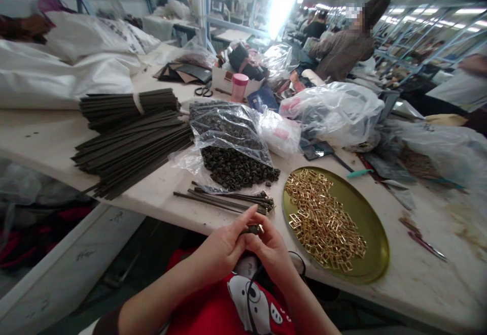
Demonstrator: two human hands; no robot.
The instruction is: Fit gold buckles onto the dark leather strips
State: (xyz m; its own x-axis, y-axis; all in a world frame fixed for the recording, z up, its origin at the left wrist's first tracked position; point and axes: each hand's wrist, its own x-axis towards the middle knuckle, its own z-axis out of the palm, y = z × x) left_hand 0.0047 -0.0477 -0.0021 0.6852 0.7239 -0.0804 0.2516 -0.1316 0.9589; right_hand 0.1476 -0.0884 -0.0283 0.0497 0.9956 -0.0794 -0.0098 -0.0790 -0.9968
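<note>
Both my hands meet just off the table's front edge. Between the fingers of my left hand [228, 241] and my right hand [271, 243] is a dark strap [251, 230] with a bit of gold metal, perhaps a buckle, at its right end. Most of the strap is hidden by the fingers. Right behind them lie several thin dark straps [216, 201] with small gold pieces at their right ends. A clear plastic bag [232, 116] spills small dark loops [238, 167] onto the table. To the right, a round gold tray [375, 223] carries a heap of gold buckles [329, 223].
Bundled long dark strips [133, 142] lie at left on the table [152, 198]. Farther back are scissors [203, 91], a pink jar [239, 87] and plastic bags [335, 111]. A pointed tool [426, 245] lies at right. Another person [338, 51] stands behind the table.
</note>
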